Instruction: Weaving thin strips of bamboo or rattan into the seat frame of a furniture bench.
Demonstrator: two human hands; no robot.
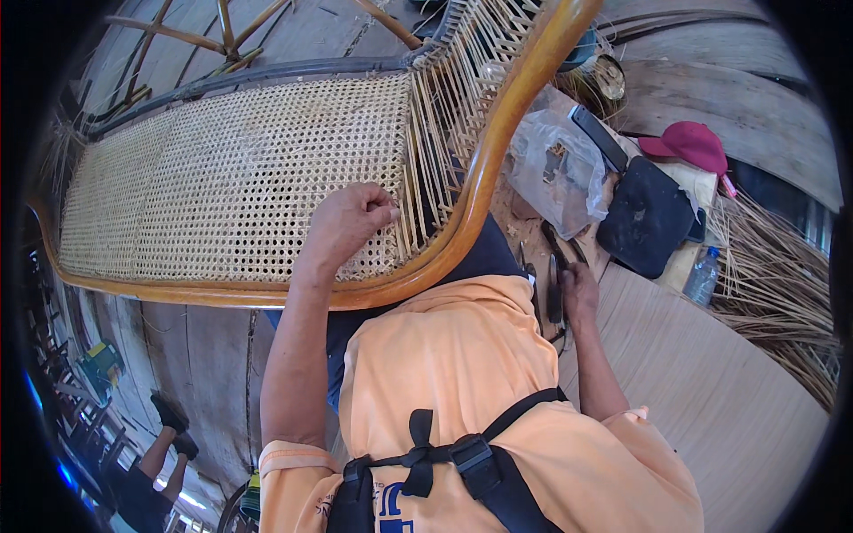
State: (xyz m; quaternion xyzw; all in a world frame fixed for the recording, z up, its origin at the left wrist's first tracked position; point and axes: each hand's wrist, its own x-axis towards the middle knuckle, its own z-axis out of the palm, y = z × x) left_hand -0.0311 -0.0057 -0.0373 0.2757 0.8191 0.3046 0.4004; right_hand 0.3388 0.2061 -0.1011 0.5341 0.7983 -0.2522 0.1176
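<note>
A cane-woven seat panel [240, 169] in a varnished curved wooden frame [484, 178] lies across my lap. My left hand [351, 222] rests on the weave near its right edge, fingers closed in a pinch; whatever they hold is too small to make out. Beside it, loose cane strands [428, 169] run up from the panel's edge along the frame. My right hand [579, 291] is low at my right side, fingers curled among dark hand tools [555, 289]. What it grips is partly hidden.
To the right are a clear plastic bag [560, 169], a black pad [649, 218], a red cap [686, 147], a water bottle [702, 275] and a heap of cane strips [773, 266]. A pale board [702, 346] lies beside me. Another person's legs [164, 453] show at lower left.
</note>
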